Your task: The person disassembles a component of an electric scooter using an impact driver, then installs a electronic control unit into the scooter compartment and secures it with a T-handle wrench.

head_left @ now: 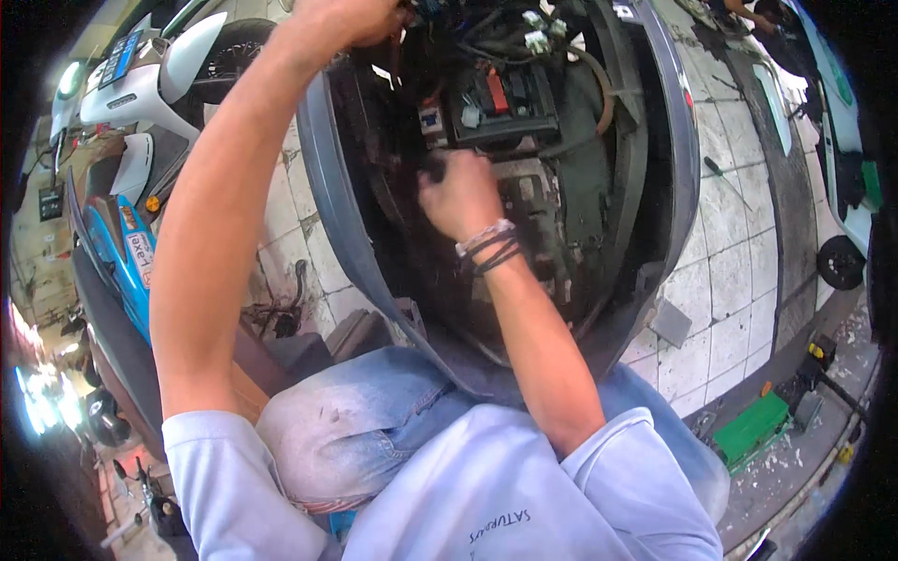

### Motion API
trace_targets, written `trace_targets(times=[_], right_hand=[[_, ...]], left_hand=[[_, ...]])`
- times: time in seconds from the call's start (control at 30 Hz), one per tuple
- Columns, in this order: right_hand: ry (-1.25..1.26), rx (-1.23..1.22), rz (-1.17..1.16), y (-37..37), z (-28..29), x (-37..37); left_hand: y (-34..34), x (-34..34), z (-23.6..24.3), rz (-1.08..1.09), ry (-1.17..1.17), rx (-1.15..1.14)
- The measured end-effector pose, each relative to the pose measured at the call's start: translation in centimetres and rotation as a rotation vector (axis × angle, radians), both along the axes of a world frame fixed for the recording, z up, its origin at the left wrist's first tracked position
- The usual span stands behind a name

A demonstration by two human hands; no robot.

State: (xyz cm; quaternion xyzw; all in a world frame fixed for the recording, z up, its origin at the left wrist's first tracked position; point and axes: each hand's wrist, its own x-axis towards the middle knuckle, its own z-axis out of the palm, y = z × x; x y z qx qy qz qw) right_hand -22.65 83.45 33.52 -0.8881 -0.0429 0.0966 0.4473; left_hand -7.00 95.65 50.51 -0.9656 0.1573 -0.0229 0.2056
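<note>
My left hand (pixel 360 21) reaches to the top edge of the opened grey scooter body (pixel 329 187), its fingertips among dark parts and hard to make out. My right hand (pixel 460 192), wearing dark cords and a bracelet, is inside the bay with curled fingers near a dark, indistinct part; what it holds is hidden. Just above it sit a black battery (pixel 528 120) with a red cover (pixel 495 89) and a small component (pixel 431 122). Wires with white connectors (pixel 537 41) lie at the top. A brown hose (pixel 603 89) runs down the bay's right side.
White and blue scooters (pixel 131 271) stand at left. Right are a screwdriver (pixel 714 166) and grey block (pixel 670 321) on the tiled floor (pixel 725 234), a green box (pixel 751 427) at lower right, and another person's arm (pixel 748 14) beside a white vehicle (pixel 847 131).
</note>
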Motion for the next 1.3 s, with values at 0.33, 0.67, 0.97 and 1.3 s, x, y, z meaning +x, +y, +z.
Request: trace_targets(times=[0.33,0.67,0.97,1.3], right_hand=[[0.3,0.177,0.219,-1.2,-10.2,-3.6],[0.393,0.254,0.183,-2.3,-10.2,-6.4],[0.697,0.532,0.054,-2.3,-9.0,-8.0],[0.7,0.398,-0.355,0.7,-10.7,-8.6]], left_hand=[[-0.9,-0.8,0.1,0.067,-0.042,-0.03],[-1.7,-0.9,0.1,0.088,-0.026,-0.027],[0.3,0.8,-1.0,-0.052,-0.117,0.059],[0.9,1.5,-1.1,-0.001,-0.005,0.05]])
